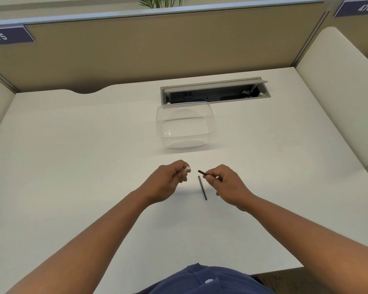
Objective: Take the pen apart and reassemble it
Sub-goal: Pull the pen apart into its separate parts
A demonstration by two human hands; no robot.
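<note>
The pen is in pieces over the white desk (72,166). My left hand (168,181) is closed around a pale, whitish pen piece (187,169), whose end pokes out past my fingertips. My right hand (223,183) pinches a short dark pen piece (202,172) that points left toward the pale piece, a small gap between the two. A thin dark rod (202,187), another part of the pen, lies on the desk between my hands, just below the gap. Most of each held piece is hidden in my fingers.
A clear plastic container (185,124) stands on the desk just beyond my hands. Behind it is an open cable tray (215,92) set into the desk. Beige partition walls close the desk at the back and both sides.
</note>
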